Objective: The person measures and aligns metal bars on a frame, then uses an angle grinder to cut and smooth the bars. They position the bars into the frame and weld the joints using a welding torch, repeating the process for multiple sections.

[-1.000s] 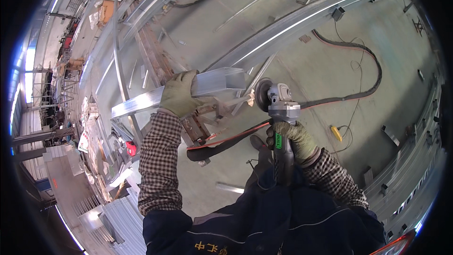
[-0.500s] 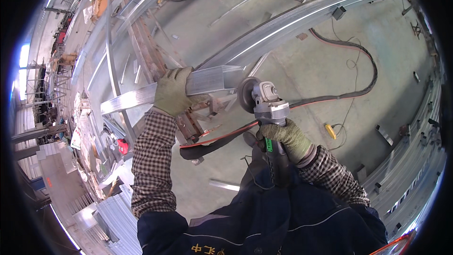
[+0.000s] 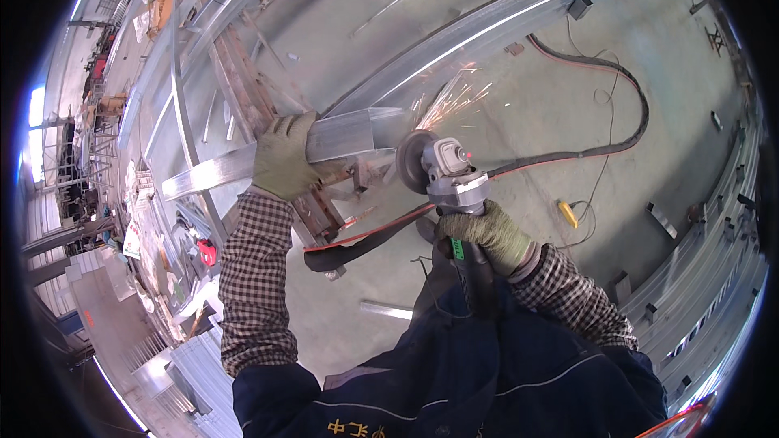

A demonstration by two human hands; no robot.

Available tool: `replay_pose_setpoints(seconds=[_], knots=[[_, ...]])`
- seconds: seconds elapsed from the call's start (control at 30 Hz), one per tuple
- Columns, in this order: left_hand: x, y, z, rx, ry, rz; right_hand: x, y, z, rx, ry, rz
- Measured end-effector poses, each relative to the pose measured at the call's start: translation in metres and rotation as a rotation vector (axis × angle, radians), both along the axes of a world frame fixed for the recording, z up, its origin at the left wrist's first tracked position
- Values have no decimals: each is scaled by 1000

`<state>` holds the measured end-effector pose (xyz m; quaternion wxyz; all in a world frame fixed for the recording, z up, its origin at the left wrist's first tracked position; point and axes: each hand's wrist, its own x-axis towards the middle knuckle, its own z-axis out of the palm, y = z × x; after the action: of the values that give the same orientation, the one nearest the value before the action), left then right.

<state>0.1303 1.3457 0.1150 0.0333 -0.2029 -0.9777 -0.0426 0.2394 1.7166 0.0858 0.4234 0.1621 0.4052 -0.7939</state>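
Observation:
My left hand (image 3: 284, 158), in a green knit glove, is closed over a silvery square metal tube (image 3: 341, 135). The tube lies across a rusty steel support (image 3: 318, 215). My right hand (image 3: 489, 237), also gloved, grips an angle grinder (image 3: 456, 184) by its dark body. At the tube's right end, the grinder's round disc (image 3: 415, 161) meets the metal edge. Orange sparks (image 3: 456, 104) fly up and to the right from there. The exact contact spot is partly hidden by the disc.
Long metal profiles (image 3: 495, 31) run across the far side. A thick black hose with a red line (image 3: 643, 118) loops over the floor on the right. There a yellow object (image 3: 567, 213) lies by a thin cable. Stacked profiles (image 3: 706, 300) line the right edge.
The grinder has moved slightly left, onto the tube's end, and sparks have appeared. My left hand keeps its hold on the tube. The whole view has shifted a little.

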Motion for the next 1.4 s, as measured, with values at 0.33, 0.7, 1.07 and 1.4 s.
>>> replay_pose_setpoints(seconds=[0.33, 0.7, 1.07, 1.4], knots=[[-1, 1, 2, -17, 0, -16, -1, 2, -8, -33, -35, -83], [-1, 5, 2, -30, -1, 9, -1, 12, -3, 3, -77, -86], [-2, 3, 2, -15, -44, 35, -25, -15, 25, 60, 245, 125], [-1, -2, -2, -40, -26, 43, -23, -19, 30, 141, 173, 150]])
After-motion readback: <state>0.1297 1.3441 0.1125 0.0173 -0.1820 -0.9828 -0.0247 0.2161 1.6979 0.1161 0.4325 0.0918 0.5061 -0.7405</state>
